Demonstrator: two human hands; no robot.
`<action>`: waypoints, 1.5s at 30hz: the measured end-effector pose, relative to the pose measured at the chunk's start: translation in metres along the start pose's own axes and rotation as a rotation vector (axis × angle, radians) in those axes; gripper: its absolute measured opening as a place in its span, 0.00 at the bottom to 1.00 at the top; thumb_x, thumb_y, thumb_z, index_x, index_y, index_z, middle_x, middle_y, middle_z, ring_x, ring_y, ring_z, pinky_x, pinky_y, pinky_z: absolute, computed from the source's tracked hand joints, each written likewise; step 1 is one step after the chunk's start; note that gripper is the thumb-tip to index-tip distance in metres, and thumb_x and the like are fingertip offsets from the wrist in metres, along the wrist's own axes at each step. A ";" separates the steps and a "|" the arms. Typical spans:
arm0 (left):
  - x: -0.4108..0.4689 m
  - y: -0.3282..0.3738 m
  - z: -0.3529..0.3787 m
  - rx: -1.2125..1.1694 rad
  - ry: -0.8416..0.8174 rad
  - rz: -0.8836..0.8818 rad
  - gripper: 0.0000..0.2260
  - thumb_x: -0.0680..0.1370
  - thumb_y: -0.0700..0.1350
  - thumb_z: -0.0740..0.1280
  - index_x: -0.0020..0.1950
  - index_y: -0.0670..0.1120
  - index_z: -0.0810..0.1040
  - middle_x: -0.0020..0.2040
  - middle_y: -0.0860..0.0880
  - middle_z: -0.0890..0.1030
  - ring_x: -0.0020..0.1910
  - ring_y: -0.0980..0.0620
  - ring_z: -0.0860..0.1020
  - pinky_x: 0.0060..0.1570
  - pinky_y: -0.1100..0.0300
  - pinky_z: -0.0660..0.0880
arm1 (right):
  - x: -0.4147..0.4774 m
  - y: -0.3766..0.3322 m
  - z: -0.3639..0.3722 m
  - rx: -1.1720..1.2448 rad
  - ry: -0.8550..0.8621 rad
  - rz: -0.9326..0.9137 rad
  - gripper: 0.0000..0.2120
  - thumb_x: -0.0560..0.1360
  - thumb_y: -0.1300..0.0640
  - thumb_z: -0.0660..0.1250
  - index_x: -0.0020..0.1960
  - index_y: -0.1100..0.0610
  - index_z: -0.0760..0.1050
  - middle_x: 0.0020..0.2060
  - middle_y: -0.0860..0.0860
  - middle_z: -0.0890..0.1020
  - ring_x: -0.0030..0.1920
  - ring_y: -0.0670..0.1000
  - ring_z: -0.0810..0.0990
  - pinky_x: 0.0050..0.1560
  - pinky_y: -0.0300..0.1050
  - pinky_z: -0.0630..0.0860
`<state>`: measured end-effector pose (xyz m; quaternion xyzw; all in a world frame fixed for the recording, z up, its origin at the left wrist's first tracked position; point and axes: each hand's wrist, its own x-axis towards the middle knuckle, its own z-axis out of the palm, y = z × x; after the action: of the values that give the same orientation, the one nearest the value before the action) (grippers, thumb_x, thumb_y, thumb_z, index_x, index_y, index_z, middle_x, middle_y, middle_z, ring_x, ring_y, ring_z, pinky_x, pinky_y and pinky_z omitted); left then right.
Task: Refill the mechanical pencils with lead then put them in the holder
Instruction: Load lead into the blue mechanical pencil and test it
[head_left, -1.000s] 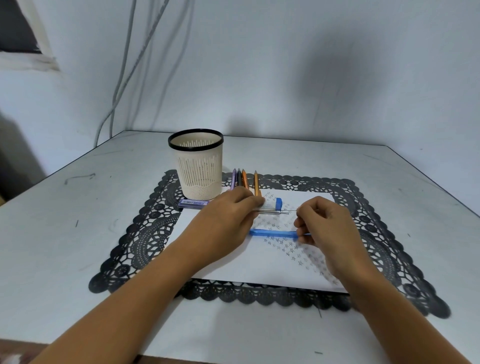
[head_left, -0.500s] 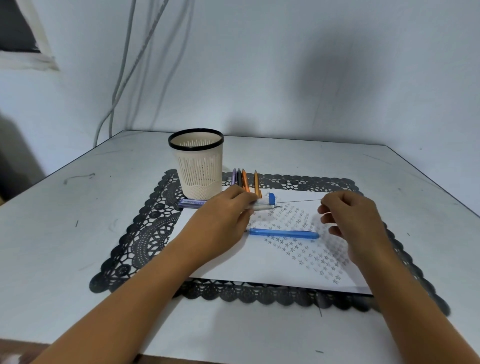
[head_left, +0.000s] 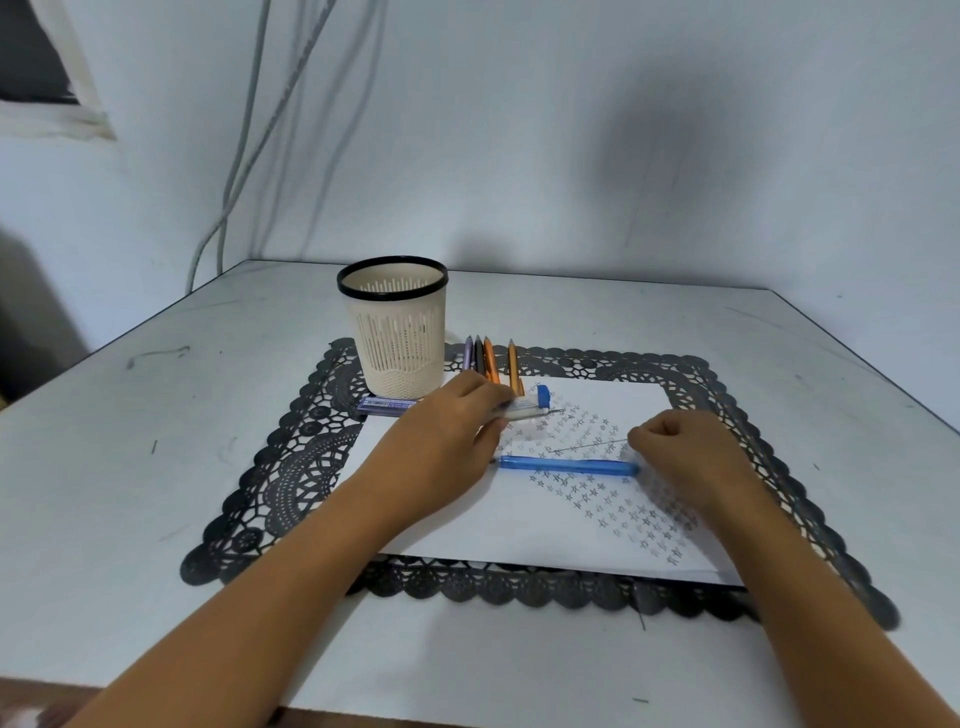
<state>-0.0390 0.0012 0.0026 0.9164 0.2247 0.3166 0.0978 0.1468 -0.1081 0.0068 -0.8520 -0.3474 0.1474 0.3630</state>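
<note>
Largest in view, a scuffed white table (head_left: 156, 467) against a pale wall, with a black lace mat (head_left: 291, 467) spread on it and a white sheet (head_left: 457, 535) printed with small stars laid over the mat. At the far left of the mat, upright, the cream slotted holder (head_left: 397, 332) with a black rim, nothing showing above that rim. Left hand (head_left: 447, 441) curled round a clear lead case (head_left: 530, 408) with a blue cap, low over the far part of the sheet, thin leads poking from the case's right end. Right hand (head_left: 680, 447) closed, fingertips pinching a single thin lead (head_left: 587, 446) pointing left, just beyond the blue pencil (head_left: 566, 465). That pencil flat on the sheet between the hands, lying left to right, gripped by neither. Four more pencils (head_left: 488, 361) side by side just right of the holder, tips toward the far edge. Judged as the loading step for the blue pencil: one lead out, not yet fed in. Next, probably: set the case down, lift the pencil, line the lead up with whichever end takes it, and slide it in gently for fear of snapping so thin a stick. At the holder's near foot, a small purple lead box (head_left: 387, 405) with a printed label, too small to read; no brand legible anywhere.
</note>
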 end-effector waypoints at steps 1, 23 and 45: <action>0.000 0.000 0.000 -0.003 -0.004 0.001 0.13 0.78 0.41 0.63 0.62 0.43 0.75 0.55 0.47 0.76 0.49 0.50 0.76 0.46 0.60 0.72 | 0.000 0.000 0.001 -0.034 -0.005 0.007 0.09 0.72 0.53 0.66 0.33 0.53 0.76 0.36 0.47 0.80 0.49 0.56 0.77 0.56 0.62 0.71; 0.002 0.011 0.001 -0.213 -0.023 -0.134 0.12 0.77 0.46 0.65 0.60 0.47 0.74 0.50 0.56 0.73 0.46 0.59 0.73 0.45 0.68 0.73 | -0.028 -0.026 0.003 0.571 -0.175 -0.312 0.09 0.76 0.61 0.63 0.47 0.49 0.79 0.40 0.47 0.83 0.41 0.44 0.81 0.40 0.38 0.78; -0.004 0.046 0.000 -1.254 -0.307 -0.534 0.06 0.77 0.37 0.62 0.48 0.41 0.78 0.46 0.40 0.83 0.43 0.45 0.83 0.46 0.56 0.80 | -0.019 -0.024 0.015 1.205 -0.693 -0.124 0.13 0.66 0.51 0.71 0.46 0.58 0.83 0.37 0.54 0.82 0.29 0.49 0.76 0.27 0.41 0.71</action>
<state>-0.0254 -0.0406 0.0152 0.6349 0.2008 0.2187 0.7133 0.1147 -0.1019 0.0137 -0.3845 -0.3491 0.5567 0.6484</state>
